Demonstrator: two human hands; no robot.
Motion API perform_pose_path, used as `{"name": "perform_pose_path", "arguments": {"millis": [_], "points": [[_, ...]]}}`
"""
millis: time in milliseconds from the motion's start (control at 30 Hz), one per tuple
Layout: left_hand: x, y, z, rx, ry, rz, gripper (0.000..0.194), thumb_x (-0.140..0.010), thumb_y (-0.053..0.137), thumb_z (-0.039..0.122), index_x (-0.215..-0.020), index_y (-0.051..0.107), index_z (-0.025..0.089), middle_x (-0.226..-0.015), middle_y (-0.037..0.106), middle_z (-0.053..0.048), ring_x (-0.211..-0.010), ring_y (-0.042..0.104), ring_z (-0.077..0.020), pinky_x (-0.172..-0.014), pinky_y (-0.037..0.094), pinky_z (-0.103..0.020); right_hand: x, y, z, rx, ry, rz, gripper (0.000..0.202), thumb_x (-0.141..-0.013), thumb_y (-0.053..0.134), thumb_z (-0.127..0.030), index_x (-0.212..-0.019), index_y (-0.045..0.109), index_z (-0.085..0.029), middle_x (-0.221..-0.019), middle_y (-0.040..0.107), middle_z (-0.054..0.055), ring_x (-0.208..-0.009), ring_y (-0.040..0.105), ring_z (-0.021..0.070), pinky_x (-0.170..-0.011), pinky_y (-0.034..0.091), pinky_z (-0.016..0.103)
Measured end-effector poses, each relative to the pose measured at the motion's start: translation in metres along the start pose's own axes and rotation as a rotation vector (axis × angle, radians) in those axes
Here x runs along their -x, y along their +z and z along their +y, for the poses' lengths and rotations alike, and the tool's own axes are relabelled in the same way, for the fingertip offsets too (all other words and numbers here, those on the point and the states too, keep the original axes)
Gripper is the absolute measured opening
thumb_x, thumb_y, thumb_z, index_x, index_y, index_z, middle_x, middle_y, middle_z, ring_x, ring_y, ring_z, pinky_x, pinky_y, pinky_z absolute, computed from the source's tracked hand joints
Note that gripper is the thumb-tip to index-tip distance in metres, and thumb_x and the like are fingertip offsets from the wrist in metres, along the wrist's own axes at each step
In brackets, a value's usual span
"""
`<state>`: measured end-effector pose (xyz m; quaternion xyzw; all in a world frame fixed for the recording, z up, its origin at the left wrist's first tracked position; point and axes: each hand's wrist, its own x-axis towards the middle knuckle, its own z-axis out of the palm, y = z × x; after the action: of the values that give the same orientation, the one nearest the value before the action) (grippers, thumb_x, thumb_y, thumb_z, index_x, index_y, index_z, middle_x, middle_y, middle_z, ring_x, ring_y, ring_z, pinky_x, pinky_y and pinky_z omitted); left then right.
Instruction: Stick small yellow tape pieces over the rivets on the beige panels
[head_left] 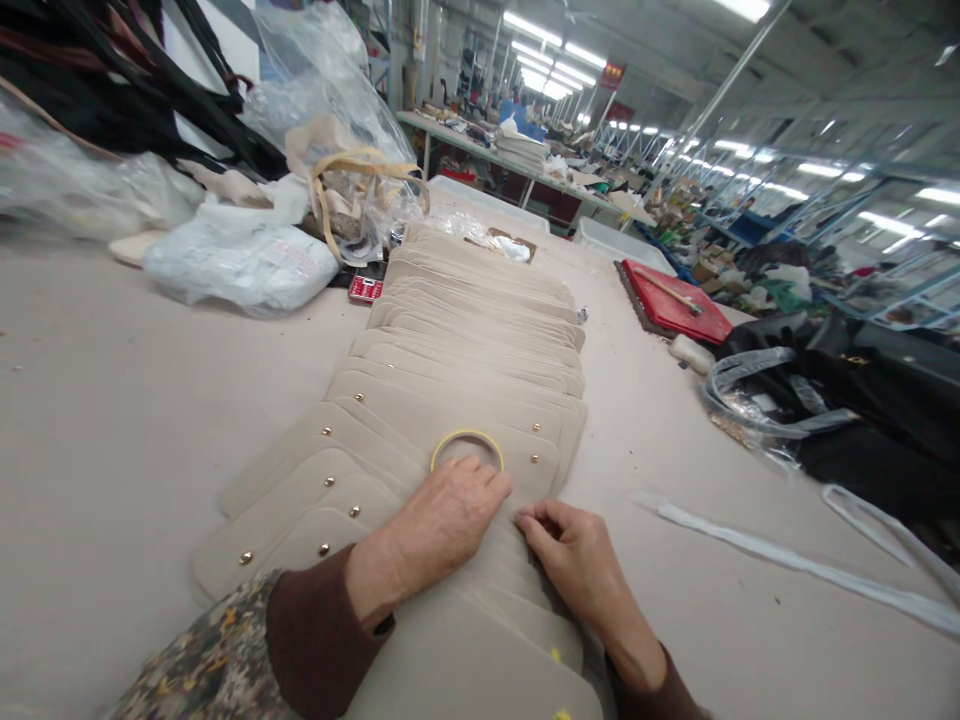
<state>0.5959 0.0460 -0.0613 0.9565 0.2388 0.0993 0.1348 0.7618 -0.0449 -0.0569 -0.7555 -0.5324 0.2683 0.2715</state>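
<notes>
While the left hand [450,510] grips the yellow ring [468,435] at its 12 o'clock, the right hand [577,555], just beside at 4 o'clock, is pinched narrow over the beige panels [450,395], contents unclear. Panels overlap away toward 12.

I see the left hand [439,520] curled around a yellow tape roll [466,434] over overlapping beige panels [457,395], right hand [574,555] pinched nearby.

Bright o/h tubes [532,29], soft bkgd, blur nr edges
</notes>
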Motion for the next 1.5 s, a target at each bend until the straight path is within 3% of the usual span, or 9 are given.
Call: {"name": "perform_pose_path", "arguments": {"millis": [100, 233, 367, 500, 900, 1067, 1233, 1367, 1500], "points": [[0.000, -0.002, 0.000, -0.005, -0.003, -0.017, 0.015, -0.088, 0.044, 0.006, -0.090, 0.052, 0.018, -0.088, 0.059, -0.005, -0.081, 0.051, -0.0228, -0.073, 0.042, -0.035, -0.002, 0.002, 0.000, 0.078, -0.053, -0.002, 0.018, -0.083, 0.056, -0.026, -0.077, 0.072, -0.019, -0.065, 0.070, 0.001, -0.060, 0.063, 0.0162, -0.060, 0.045, 0.025], [0.000, -0.005, 0.000, -0.006, 0.002, -0.023, 0.013, -0.089, 0.044, 0.007, -0.088, 0.052, 0.018, -0.085, 0.058, -0.005, -0.079, 0.051, -0.0224, -0.071, 0.042, -0.035, 0.000, 0.002, 0.007, 0.133, -0.051, 0.080, 0.025, -0.081, 0.061, -0.029, -0.103, 0.065, -0.018, -0.050, 0.059, -0.005, -0.046, 0.055, 0.0152, -0.051, 0.041, 0.025], [0.000, -0.005, 0.000, -0.010, 0.011, -0.009, 0.017, -0.087, 0.043, 0.004, -0.087, 0.052, 0.018, -0.085, 0.058, -0.005, -0.079, 0.050, -0.0220, -0.070, 0.042, -0.034, 0.011, 0.000, 0.015, 0.062, -0.060, 0.082, 0.014, -0.084, 0.061, -0.031, -0.079, 0.066, -0.019, -0.066, 0.069, 0.001, -0.058, 0.063, 0.0158, -0.057, 0.047, 0.025], [0.000, -0.007, 0.000, 0.005, 0.012, 0.001, 0.018, -0.087, 0.041, 0.004, -0.086, 0.052, 0.018, -0.085, 0.057, -0.006, -0.078, 0.049, -0.0224, -0.069, 0.041, -0.035, 0.018, 0.004, 0.016, 0.129, -0.148, 0.084, 0.017, -0.088, 0.055, -0.026, -0.086, 0.071, -0.020, -0.083, 0.074, 0.006, -0.075, 0.067, 0.0193, -0.072, 0.050, 0.029], [0.000, -0.008, -0.001, 0.026, 0.042, 0.025, 0.015, -0.088, 0.045, 0.006, -0.088, 0.053, 0.018, -0.085, 0.060, -0.005, -0.080, 0.052, -0.0224, -0.070, 0.042, -0.034, 0.001, 0.014, -0.004, 0.297, -0.103, 0.116, 0.017, -0.086, 0.056, -0.025, -0.077, 0.069, -0.020, -0.070, 0.069, 0.002, -0.064, 0.062, 0.0163, -0.064, 0.043, 0.026], [0.000, -0.005, -0.006, 0.121, 0.063, 0.168, 0.016, -0.093, 0.041, 0.010, -0.093, 0.056, 0.017, -0.086, 0.063, -0.004, -0.081, 0.057, -0.0200, -0.073, 0.047, -0.032, -0.004, 0.007, -0.007, 0.189, -0.001, 0.022, 0.023, -0.082, 0.056, -0.025, -0.062, 0.066, -0.019, -0.060, 0.068, 0.001, -0.057, 0.061, 0.0158, -0.055, 0.039, 0.024], [0.002, -0.010, -0.008, 0.372, 0.152, 0.369, 0.024, -0.095, 0.042, 0.013, -0.115, 0.055, 0.019, -0.098, 0.070, -0.004, -0.090, 0.066, -0.0146, -0.081, 0.052, -0.026, -0.001, -0.003, -0.004, 0.068, -0.051, -0.076, 0.023, -0.082, 0.057, -0.023, -0.062, 0.067, -0.019, -0.057, 0.066, -0.001, -0.053, 0.059, 0.0145, -0.051, 0.038, 0.023], [0.003, -0.013, -0.005, 0.391, 0.154, 0.363, 0.031, -0.097, 0.043, 0.017, -0.127, 0.050, 0.020, -0.107, 0.070, -0.005, -0.097, 0.067, -0.0144, -0.086, 0.053, -0.025, 0.002, -0.004, -0.005, -0.154, -0.166, 0.115, 0.017, -0.086, 0.056, -0.024, -0.093, 0.071, -0.018, -0.071, 0.070, 0.001, -0.061, 0.062, 0.0142, -0.060, 0.047, 0.024], [0.003, -0.010, -0.003, 0.317, 0.150, 0.304, 0.046, -0.099, 0.041, 0.020, -0.143, 0.030, 0.021, -0.114, 0.069, -0.007, -0.098, 0.068, -0.0173, -0.082, 0.056, -0.030, 0.003, -0.006, -0.009, -0.191, -0.443, 0.281, 0.022, -0.088, 0.056, -0.018, -0.107, 0.065, -0.018, -0.092, 0.071, 0.006, -0.078, 0.064, 0.0150, -0.070, 0.052, 0.026]]}}
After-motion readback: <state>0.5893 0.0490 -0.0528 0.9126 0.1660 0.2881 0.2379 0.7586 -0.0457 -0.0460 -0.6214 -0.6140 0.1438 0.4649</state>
